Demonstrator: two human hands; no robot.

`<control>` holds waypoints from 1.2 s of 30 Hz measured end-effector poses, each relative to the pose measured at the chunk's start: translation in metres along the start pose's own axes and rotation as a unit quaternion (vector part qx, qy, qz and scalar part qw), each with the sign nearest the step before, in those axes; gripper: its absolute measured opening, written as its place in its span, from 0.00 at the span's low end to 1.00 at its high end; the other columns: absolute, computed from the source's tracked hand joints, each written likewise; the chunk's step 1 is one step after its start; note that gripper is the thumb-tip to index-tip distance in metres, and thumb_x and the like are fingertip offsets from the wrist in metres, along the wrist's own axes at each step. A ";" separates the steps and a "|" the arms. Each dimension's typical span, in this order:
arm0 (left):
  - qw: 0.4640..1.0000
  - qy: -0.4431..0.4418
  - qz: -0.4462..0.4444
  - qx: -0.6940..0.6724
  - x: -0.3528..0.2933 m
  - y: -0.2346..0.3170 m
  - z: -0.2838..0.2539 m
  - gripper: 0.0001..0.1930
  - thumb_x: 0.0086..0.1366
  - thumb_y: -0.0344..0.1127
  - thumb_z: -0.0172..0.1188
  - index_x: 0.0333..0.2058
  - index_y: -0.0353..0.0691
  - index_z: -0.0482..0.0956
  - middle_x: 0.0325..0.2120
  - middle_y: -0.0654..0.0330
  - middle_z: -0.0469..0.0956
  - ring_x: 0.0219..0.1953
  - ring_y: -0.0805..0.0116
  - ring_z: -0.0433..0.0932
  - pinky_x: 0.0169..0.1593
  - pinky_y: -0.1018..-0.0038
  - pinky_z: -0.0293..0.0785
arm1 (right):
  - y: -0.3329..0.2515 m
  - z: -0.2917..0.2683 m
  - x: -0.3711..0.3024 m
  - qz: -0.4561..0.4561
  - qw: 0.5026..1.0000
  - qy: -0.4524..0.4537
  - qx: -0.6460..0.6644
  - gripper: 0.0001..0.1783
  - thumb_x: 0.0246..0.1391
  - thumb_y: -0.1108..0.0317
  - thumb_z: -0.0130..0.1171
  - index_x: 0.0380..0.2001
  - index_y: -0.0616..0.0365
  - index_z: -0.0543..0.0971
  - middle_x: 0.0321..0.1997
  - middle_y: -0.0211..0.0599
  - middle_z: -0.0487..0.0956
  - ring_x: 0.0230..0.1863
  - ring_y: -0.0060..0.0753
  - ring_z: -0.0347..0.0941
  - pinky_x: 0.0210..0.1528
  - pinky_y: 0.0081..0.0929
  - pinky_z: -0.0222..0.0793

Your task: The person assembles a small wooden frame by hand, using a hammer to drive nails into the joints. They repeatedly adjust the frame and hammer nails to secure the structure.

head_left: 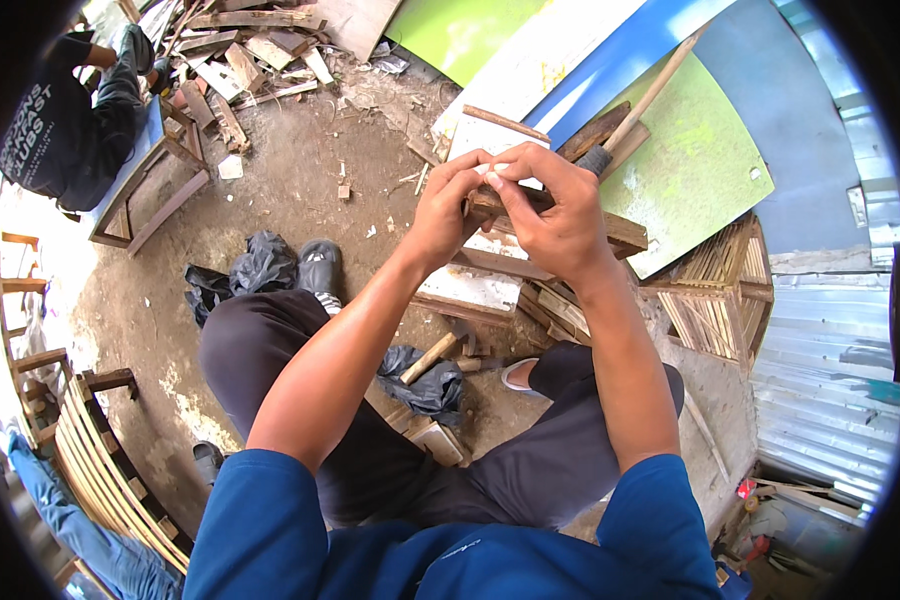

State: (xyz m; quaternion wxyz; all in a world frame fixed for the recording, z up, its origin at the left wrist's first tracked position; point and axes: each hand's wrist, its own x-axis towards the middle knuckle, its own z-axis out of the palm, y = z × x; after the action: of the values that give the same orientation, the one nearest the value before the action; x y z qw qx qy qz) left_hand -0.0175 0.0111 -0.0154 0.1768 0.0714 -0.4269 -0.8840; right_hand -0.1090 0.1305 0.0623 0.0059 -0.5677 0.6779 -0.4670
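My left hand (442, 212) and my right hand (558, 215) meet in front of me, fingers bent and thumbs close together. Both pinch at a small spot between the fingertips; what is in them is too small and hidden to name. Just beneath, a brown wooden bar (625, 236) runs under my right hand toward the right. Under the hands stands a low white-topped wooden bench (485, 290) with wooden edges. A hammer-like tool with a wooden handle (432, 358) lies on black plastic between my legs.
A long wooden handle (655, 88) leans past my right hand over a green board (685, 165). A slatted wooden crate (715, 290) stands at right. Scrap wood (255, 60) is heaped at far left, near another person (80, 140). A black plastic bag (262, 262) lies by my left foot.
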 end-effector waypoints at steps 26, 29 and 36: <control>0.945 -0.028 0.175 0.276 -0.012 0.040 -0.016 0.08 0.67 0.22 0.54 0.37 0.29 0.83 0.33 0.59 0.84 0.38 0.72 0.82 0.45 0.72 0.79 | -0.008 -0.005 -0.006 -0.016 0.999 -0.008 0.045 0.05 0.64 0.77 0.54 0.34 0.68 0.77 0.41 0.45 0.82 0.38 0.27 0.79 0.40 0.24 0.76; 0.924 -0.035 0.214 0.314 -0.013 0.044 -0.012 0.04 0.66 0.23 0.63 0.37 0.30 0.84 0.33 0.58 0.85 0.38 0.72 0.84 0.43 0.70 0.81 | -0.007 -0.005 -0.005 -0.019 0.998 -0.007 0.054 0.08 0.66 0.76 0.50 0.34 0.69 0.76 0.42 0.45 0.81 0.38 0.28 0.78 0.41 0.25 0.76; 0.866 -0.039 0.262 0.424 -0.016 0.054 0.000 0.06 0.59 0.26 0.75 0.31 0.32 0.85 0.32 0.57 0.84 0.34 0.69 0.86 0.39 0.72 0.82 | -0.007 -0.002 -0.006 -0.027 0.997 0.022 0.062 0.07 0.62 0.75 0.53 0.32 0.68 0.77 0.39 0.45 0.80 0.38 0.38 0.79 0.42 0.32 0.77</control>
State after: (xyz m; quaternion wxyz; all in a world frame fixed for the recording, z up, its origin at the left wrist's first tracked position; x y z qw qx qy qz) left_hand 0.0107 -0.0141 0.0260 0.3380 -0.0102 -0.7700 -0.5411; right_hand -0.1026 0.1371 0.0650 0.0137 -0.5738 0.6321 -0.5205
